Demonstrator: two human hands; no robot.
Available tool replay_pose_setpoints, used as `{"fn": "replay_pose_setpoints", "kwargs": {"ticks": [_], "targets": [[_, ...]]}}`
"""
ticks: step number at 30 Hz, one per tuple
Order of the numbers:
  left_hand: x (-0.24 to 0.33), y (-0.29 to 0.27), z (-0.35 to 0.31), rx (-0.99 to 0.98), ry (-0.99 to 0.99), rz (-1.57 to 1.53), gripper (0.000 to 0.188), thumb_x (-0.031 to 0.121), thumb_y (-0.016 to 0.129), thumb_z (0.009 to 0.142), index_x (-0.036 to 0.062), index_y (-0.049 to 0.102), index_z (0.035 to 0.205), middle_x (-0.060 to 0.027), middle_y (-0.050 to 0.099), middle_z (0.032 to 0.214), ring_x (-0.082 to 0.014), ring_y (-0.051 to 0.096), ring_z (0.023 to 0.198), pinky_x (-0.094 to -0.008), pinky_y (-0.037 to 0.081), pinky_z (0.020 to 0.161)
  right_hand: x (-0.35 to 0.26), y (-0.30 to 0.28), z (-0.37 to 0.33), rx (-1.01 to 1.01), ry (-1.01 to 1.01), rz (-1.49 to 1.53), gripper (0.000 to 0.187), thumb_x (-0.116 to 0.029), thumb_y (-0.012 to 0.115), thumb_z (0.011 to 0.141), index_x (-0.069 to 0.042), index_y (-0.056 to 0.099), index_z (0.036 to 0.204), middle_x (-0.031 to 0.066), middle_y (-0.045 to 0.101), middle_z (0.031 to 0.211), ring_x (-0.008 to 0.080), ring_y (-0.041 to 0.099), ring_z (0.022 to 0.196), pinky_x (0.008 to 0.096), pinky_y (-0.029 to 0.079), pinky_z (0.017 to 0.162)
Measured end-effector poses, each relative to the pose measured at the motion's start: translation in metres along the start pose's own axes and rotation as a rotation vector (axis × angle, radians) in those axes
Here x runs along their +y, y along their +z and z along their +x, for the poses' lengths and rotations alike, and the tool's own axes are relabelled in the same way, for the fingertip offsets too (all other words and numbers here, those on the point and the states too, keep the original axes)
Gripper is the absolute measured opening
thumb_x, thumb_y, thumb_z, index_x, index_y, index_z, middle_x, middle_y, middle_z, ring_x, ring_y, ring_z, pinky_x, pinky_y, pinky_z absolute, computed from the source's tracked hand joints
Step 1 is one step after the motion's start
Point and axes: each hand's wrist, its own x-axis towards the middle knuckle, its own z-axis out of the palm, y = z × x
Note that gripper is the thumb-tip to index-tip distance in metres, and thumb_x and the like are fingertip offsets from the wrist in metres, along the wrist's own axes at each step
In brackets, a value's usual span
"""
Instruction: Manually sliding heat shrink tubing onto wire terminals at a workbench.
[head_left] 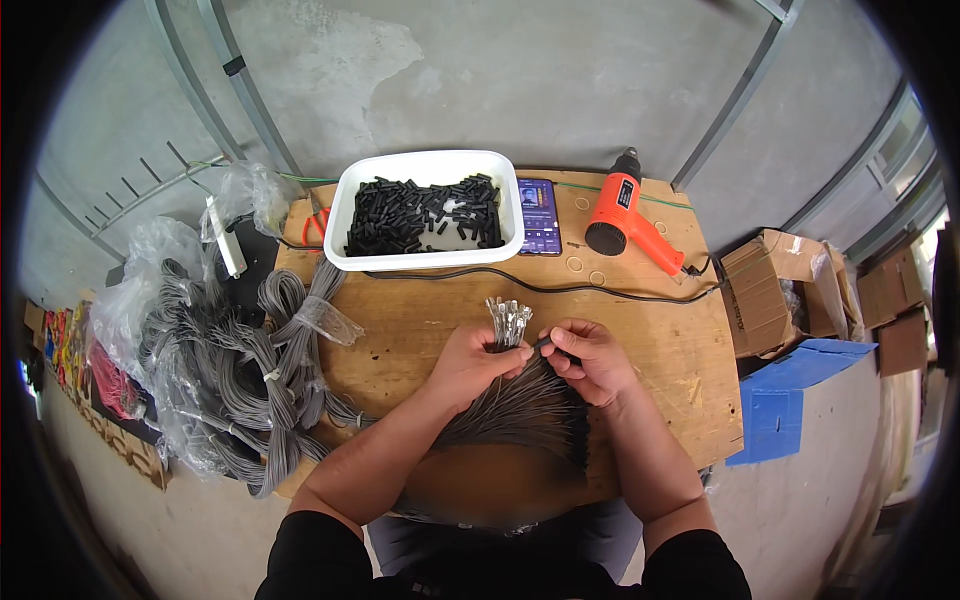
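Note:
My left hand [470, 362] is closed around a bundle of thin grey wires [512, 412]. Bright metal terminals [510, 318] stick up in a cluster above its fingers. Close beside it, my right hand [592, 362] pinches a small black sleeve [546, 343] between thumb and fingertips, near the left thumb. Whether a wire end is inside that sleeve cannot be made out. The wires fan down toward my lap, where several black ends show at the right. Beyond my hands, many loose black sleeves [405, 215] lie in a white plastic tub [432, 261].
An orange heat gun [628, 212] lies at the back right, its black cord [520, 287] crossing the wooden table [665, 345]. A phone [540, 222], rubber bands [574, 264] and orange-handled pliers [314, 228] are nearby. Coiled grey wires [250, 385] crowd the left; cardboard boxes [757, 300] stand right.

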Motion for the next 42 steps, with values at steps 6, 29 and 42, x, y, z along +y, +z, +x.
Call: {"fn": "replay_pose_setpoints", "kwargs": {"ticks": [6,29,42], "targets": [[-0.006,-0.005,0.002,-0.048,0.045,0.03,0.011,0.007,0.071,0.089,-0.0041,0.069,0.092,-0.0023,0.063,0.075,-0.0081,0.057,0.068,-0.0237,0.047,0.062,-0.004,0.002,-0.001,0.04,-0.022,-0.027,0.02,-0.014,0.068,0.093,0.003,0.066,0.103,0.0043,0.067,0.081,0.0057,0.049,0.059,0.0171,0.031,0.045],[-0.009,-0.003,0.002,0.019,0.193,0.569,0.023,0.022,0.071,0.09,-0.0001,0.072,0.09,-0.0068,0.065,0.064,-0.0044,0.055,0.061,-0.0275,0.046,0.057,0.002,0.007,-0.006,0.088,-0.429,-0.526,0.023,-0.003,0.068,0.092,-0.002,0.069,0.115,-0.0026,0.065,0.086,0.0023,0.051,0.068,0.0185,0.043,0.062],[-0.012,-0.005,0.003,0.016,0.042,0.218,0.019,0.017,0.07,0.092,-0.0021,0.073,0.094,0.0002,0.065,0.069,-0.0036,0.055,0.063,-0.0218,0.044,0.056,0.001,0.006,-0.006,0.127,-0.44,-0.504,0.008,0.0,0.068,0.091,-0.001,0.067,0.098,-0.0021,0.064,0.083,0.0027,0.055,0.073,0.0188,0.046,0.065]]}}
